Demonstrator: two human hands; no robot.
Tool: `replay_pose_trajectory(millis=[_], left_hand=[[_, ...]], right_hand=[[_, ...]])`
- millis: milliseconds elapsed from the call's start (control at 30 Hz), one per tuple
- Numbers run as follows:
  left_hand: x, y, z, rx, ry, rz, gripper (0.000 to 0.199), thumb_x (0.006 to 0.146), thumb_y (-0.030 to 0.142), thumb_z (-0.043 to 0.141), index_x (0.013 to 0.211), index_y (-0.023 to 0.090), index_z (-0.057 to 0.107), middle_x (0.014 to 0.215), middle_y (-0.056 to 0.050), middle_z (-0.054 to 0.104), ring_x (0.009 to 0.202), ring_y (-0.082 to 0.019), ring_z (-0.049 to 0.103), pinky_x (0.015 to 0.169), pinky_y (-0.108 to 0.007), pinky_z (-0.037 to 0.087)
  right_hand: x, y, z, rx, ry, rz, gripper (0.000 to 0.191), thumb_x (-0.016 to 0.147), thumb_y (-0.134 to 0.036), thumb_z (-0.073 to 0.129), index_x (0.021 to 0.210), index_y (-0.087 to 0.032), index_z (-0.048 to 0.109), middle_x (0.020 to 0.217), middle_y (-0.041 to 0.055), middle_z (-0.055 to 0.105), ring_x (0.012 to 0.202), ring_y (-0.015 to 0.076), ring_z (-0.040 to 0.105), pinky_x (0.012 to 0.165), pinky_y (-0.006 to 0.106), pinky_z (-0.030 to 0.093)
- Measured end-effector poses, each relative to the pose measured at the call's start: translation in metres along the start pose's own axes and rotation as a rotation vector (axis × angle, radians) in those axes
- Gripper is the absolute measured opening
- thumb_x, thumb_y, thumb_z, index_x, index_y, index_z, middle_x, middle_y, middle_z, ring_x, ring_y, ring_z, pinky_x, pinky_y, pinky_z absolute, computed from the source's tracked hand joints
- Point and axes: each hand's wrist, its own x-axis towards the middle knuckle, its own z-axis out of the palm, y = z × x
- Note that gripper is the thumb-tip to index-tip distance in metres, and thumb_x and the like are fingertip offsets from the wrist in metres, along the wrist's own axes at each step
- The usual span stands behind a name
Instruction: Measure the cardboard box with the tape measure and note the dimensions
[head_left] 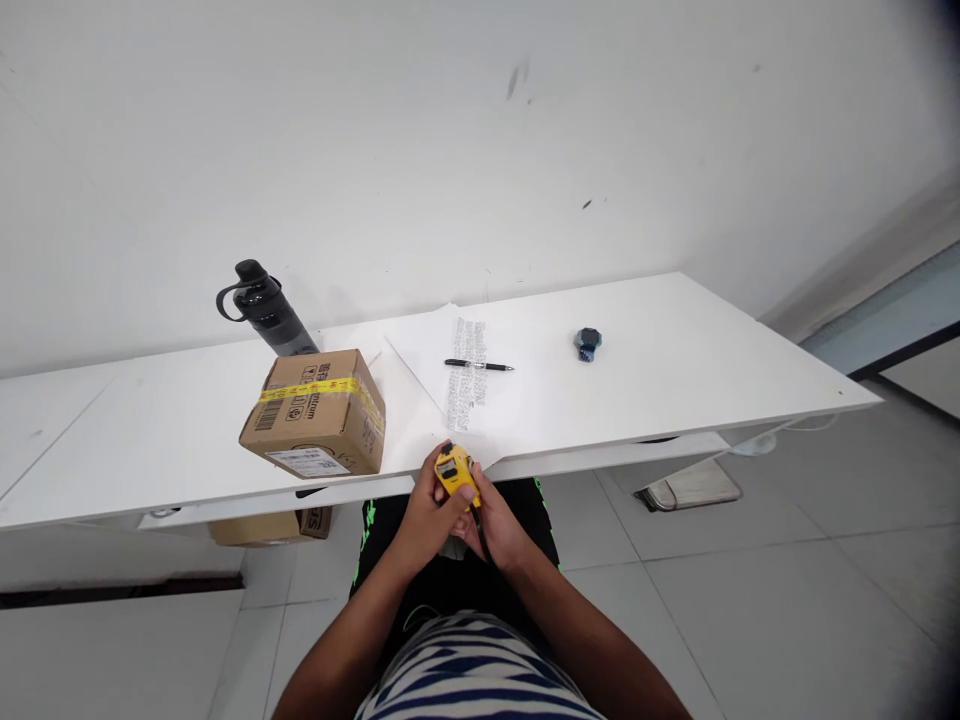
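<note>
I have a yellow tape measure [459, 482] in my two hands; my left hand [429, 510] is curled round one side of it, with the thumb laid over its yellow face; my right hand [496, 515] is curled round the other side, and a black strap [481, 535] hangs down by it; the tape measure is at the near edge of the white worktop [690, 350], in front of my tummy, and I cannot tell if it touches the edge; going by a clock with the tape measure in the middle, a brown box [345, 435] sits at 10 o'clock, with yellow tape [307, 389] across its top and a white label [309, 461] on its near side; between 10 and 11 o'clock, just behind the box, is a dark bottle [274, 315] with a loop on its lid; at 12 o'clock a black pen [480, 365] lies across a printed paper [466, 400]; between 1 and 2 o'clock is a small dark thing [588, 343] that looks like a watch; lower down, between 8 and 9 o'clock, is another brown box [259, 528], partly hidden under the worktop; I have on a striped shirt [472, 670].
</note>
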Motion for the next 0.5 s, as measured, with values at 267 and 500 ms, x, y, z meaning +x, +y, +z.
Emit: replay_pose_trajectory(millis=[267, 500], left_hand=[[0.078, 0.037, -0.005, -0.216, 0.087, 0.148, 0.059, 0.078, 0.063, 0.062, 0.115, 0.017, 0.061, 0.112, -0.011, 0.069, 0.104, -0.025, 0.065, 0.088, -0.038, 0.053], [0.139, 0.063, -0.015, -0.416, -0.094, -0.074, 0.052, 0.076, 0.047, 0.057, 0.123, 0.026, 0.053, 0.107, -0.006, 0.068, 0.084, -0.02, 0.067, 0.064, -0.034, 0.057]], right_hand=[[0.025, -0.124, 0.013, -1.624, 0.551, -0.56, 0.045, 0.099, -0.053, 0.036, 0.115, -0.025, 0.067, 0.111, 0.0082, 0.071, 0.097, 0.0239, 0.064, 0.081, 0.034, 0.047], [0.096, -0.191, -0.014, -2.273, 0.489, -0.14, 0.05, 0.096, -0.034, 0.048, 0.143, -0.018, 0.046, 0.118, 0.018, 0.068, 0.105, 0.0295, 0.064, 0.08, 0.035, 0.045]])
